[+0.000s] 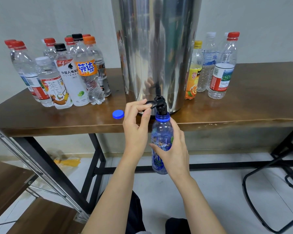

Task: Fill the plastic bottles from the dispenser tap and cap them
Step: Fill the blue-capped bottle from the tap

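My left hand (136, 127) pinched the black plastic tap lever (153, 103); my right hand (174, 149) gripped the blue plastic bottle (161, 129), forearms outstretched.

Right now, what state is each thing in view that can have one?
Blue bottle: uncapped, upright, mouth at the tap spout; fill level unclear.
Blue cap: off, lying on the table.
Tap lever: pinched by left hand; flow not visible.
Right hand: grips the blue bottle.
Left bottle group: upright, capped.
Right bottle group: upright, capped.
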A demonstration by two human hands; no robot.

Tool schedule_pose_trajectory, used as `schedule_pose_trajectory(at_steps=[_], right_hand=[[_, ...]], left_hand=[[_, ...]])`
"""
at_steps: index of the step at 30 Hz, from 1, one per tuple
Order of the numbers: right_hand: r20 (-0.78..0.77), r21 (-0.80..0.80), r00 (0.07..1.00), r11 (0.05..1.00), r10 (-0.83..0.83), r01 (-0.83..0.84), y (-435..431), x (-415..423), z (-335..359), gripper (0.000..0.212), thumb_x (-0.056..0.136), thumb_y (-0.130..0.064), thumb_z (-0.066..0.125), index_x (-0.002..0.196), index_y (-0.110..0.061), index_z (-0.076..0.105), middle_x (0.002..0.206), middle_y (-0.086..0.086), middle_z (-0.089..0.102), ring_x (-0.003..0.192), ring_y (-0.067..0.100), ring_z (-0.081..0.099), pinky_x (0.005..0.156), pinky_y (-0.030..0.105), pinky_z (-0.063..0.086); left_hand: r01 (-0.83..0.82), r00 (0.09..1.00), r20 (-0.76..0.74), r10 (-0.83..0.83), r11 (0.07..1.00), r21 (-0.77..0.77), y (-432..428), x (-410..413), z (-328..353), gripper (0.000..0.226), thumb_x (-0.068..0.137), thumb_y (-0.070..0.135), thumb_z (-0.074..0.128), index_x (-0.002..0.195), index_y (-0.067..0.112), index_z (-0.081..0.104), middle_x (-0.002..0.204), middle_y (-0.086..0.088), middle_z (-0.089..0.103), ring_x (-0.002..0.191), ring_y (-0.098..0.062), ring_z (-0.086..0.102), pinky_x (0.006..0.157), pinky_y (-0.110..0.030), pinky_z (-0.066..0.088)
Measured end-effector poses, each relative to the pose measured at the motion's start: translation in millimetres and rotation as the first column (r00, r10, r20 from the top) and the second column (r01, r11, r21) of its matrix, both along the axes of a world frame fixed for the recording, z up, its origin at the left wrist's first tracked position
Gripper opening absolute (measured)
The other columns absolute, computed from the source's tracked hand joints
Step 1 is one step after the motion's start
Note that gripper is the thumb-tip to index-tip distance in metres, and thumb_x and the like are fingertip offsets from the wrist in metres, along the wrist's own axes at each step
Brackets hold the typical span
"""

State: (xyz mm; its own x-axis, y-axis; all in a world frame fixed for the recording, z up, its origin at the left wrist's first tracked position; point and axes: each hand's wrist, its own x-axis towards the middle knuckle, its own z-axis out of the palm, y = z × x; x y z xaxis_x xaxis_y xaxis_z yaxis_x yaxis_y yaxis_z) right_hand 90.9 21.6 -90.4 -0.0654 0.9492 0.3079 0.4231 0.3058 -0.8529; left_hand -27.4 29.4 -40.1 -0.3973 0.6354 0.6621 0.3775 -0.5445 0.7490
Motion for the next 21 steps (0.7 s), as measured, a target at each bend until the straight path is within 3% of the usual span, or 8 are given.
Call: schedule_pose_trajectory(at_steps=[8, 17, 21], right_hand=[[0.000, -0.007, 1.000, 1.000, -0.005, 0.005, 0.4, 0.1, 0.0, 0.100, 0.073, -0.032, 0.085, 0.149, -0.045, 0.021, 0.141, -0.014, 0.039, 0.108, -0.003, 0.042, 0.087, 0.032, 0.048], [-0.017, -0.007, 1.000, 1.000, 0.000, 0.000, 0.3, 0.4, -1.2, 0.100, 0.074, -0.029, 0.085, 0.149, -0.044, 0.022, 0.141, -0.013, 0.040, 0.120, 0.011, 0.052, 0.092, 0.039, 0.051], [-0.017, -0.008, 1.000, 1.000, -0.001, 0.001, 1.3, 0.2, -3.0, 0.099, 0.074, -0.029, 0.085, 0.150, -0.044, 0.022, 0.141, -0.012, 0.040, 0.119, 0.010, 0.052, 0.090, 0.035, 0.050]], left_hand=[[0.006, 1.000, -0.001, -0.006, 1.000, 0.008, -0.7, -0.3, 1.3, 0.015, 0.097, 0.001, 0.057, 0.094, 0.014, 0.065, 0.111, -0.001, 0.059, 0.112, 0.001, 0.055, 0.099, -0.015, 0.039], [0.012, 1.000, -0.004, -0.012, 1.000, 0.003, -0.7, -0.7, 1.2, 0.014, 0.097, 0.001, 0.057, 0.095, 0.012, 0.065, 0.111, 0.002, 0.058, 0.113, 0.000, 0.055, 0.098, -0.015, 0.039], [0.019, 1.000, -0.004, -0.019, 1.000, 0.002, -1.6, -0.7, 2.2, 0.014, 0.097, 0.001, 0.057, 0.095, 0.012, 0.066, 0.111, 0.000, 0.058, 0.112, 0.000, 0.055, 0.094, -0.011, 0.038]])
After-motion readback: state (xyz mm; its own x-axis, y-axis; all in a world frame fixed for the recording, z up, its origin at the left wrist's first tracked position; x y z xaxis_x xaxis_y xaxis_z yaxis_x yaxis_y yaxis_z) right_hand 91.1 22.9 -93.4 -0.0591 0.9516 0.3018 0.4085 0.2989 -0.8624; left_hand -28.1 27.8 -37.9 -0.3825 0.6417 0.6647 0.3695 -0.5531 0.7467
